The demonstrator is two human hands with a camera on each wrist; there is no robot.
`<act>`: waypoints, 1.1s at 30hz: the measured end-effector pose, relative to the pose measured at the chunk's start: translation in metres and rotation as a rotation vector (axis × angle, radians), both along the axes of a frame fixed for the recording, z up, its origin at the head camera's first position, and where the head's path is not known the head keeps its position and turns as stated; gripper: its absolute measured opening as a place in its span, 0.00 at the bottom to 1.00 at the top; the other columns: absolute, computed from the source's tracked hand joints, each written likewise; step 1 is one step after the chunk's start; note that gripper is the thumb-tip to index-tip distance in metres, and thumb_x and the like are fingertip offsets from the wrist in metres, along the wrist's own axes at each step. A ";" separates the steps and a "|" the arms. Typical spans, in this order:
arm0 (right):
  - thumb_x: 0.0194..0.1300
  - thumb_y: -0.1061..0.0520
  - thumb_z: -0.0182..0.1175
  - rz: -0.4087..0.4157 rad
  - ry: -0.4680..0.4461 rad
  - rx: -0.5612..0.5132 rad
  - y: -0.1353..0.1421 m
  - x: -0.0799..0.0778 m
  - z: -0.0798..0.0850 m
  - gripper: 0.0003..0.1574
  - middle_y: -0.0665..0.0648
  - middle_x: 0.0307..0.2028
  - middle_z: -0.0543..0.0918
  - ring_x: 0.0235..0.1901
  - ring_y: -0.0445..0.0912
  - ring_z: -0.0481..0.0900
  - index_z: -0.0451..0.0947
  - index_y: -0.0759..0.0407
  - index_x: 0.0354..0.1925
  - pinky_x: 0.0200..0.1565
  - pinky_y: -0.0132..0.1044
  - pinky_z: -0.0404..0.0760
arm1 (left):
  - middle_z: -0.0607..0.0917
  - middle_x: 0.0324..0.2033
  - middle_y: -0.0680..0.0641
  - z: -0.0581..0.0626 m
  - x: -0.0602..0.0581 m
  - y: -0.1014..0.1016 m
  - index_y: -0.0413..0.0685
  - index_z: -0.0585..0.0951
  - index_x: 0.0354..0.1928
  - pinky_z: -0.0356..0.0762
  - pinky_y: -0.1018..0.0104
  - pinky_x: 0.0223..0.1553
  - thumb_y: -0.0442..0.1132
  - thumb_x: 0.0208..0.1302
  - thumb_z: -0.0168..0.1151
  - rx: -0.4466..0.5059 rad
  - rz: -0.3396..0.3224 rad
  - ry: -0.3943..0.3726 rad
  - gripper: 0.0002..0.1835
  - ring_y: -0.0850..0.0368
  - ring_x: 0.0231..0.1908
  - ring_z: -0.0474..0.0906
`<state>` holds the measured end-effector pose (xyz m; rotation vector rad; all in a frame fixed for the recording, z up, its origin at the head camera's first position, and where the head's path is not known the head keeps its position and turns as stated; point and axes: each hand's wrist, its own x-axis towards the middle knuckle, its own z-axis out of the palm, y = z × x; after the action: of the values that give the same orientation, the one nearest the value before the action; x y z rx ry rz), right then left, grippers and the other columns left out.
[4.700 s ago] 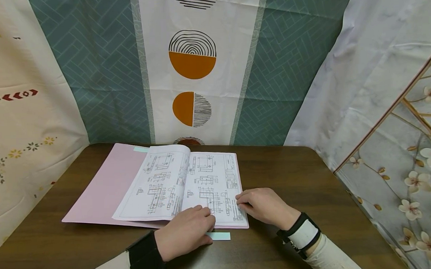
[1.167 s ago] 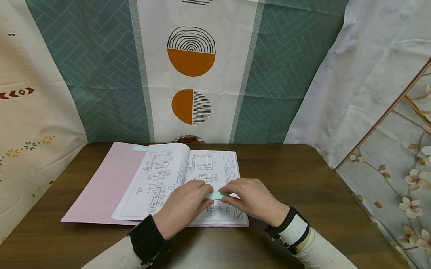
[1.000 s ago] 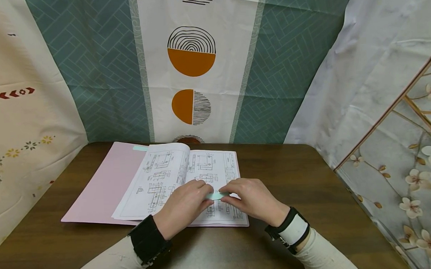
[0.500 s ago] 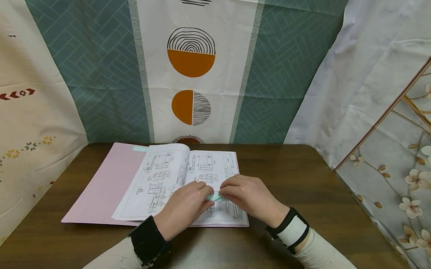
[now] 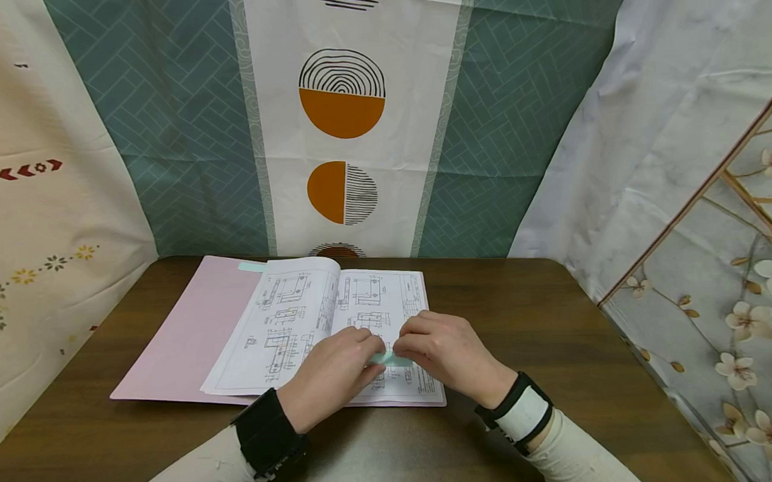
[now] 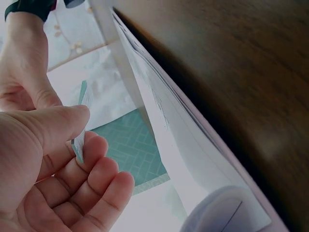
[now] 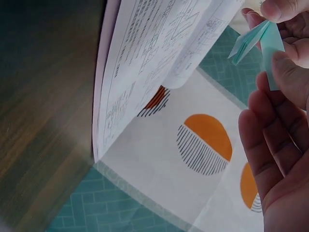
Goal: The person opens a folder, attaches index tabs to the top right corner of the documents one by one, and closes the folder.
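My left hand pinches a small pad of light-teal sticky notes over the right-hand page. The right hand faces it, thumb and fingers at the other end of the pad. In the right wrist view a single sticky strip stands apart from the thicker part of the pad, under the right thumb. Beneath both hands lies a booklet of technical drawings, open in a pink folder. The left wrist view shows the pad's thin edge between thumb and fingers.
Another teal strip sits at the top of the folder's pink cover. The left page curves up at the fold. A brown wooden table carries everything, with patterned cloths hanging behind and at both sides.
The left hand has brought the pad from the table's front up over the page, and the right hand has come in to it. Lately the right fingers shift slightly and more of the strip shows.
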<state>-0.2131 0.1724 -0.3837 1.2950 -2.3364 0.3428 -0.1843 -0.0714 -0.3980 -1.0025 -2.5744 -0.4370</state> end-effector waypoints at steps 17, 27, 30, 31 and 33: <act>0.62 0.57 0.84 -0.027 -0.011 -0.031 -0.002 0.003 0.001 0.10 0.45 0.39 0.89 0.41 0.40 0.84 0.95 0.47 0.42 0.43 0.34 0.86 | 0.86 0.35 0.55 -0.002 0.002 0.002 0.50 0.87 0.43 0.80 0.63 0.40 0.41 0.66 0.83 -0.010 -0.035 -0.090 0.11 0.60 0.36 0.77; 0.61 0.58 0.85 -0.030 -0.016 -0.054 0.001 0.001 0.000 0.12 0.44 0.39 0.89 0.42 0.40 0.84 0.95 0.47 0.42 0.45 0.36 0.88 | 0.83 0.33 0.57 -0.004 -0.001 0.004 0.52 0.85 0.40 0.77 0.65 0.40 0.41 0.65 0.83 0.025 -0.090 -0.134 0.12 0.62 0.34 0.73; 0.60 0.58 0.85 -0.029 -0.018 -0.063 0.002 0.000 0.002 0.12 0.44 0.39 0.89 0.43 0.40 0.84 0.95 0.48 0.42 0.45 0.36 0.88 | 0.80 0.32 0.59 -0.005 -0.002 0.004 0.52 0.84 0.40 0.76 0.65 0.39 0.40 0.64 0.84 0.041 -0.100 -0.147 0.14 0.62 0.33 0.73; 0.60 0.59 0.85 -0.028 -0.020 -0.067 0.002 0.000 0.002 0.12 0.44 0.39 0.89 0.42 0.40 0.84 0.95 0.48 0.42 0.45 0.36 0.88 | 0.79 0.31 0.60 -0.005 -0.002 0.004 0.53 0.83 0.40 0.75 0.65 0.39 0.40 0.64 0.84 0.046 -0.099 -0.153 0.14 0.62 0.33 0.73; 0.60 0.59 0.85 -0.026 -0.024 -0.074 0.002 0.000 0.003 0.12 0.45 0.39 0.89 0.42 0.40 0.84 0.95 0.48 0.42 0.44 0.36 0.88 | 0.79 0.32 0.60 -0.005 -0.002 0.004 0.52 0.83 0.42 0.75 0.65 0.40 0.40 0.63 0.84 0.054 -0.097 -0.166 0.15 0.61 0.34 0.73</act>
<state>-0.2133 0.1747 -0.3807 1.2318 -2.3355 0.4346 -0.1862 -0.0673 -0.4029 -1.1186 -2.6499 -0.6365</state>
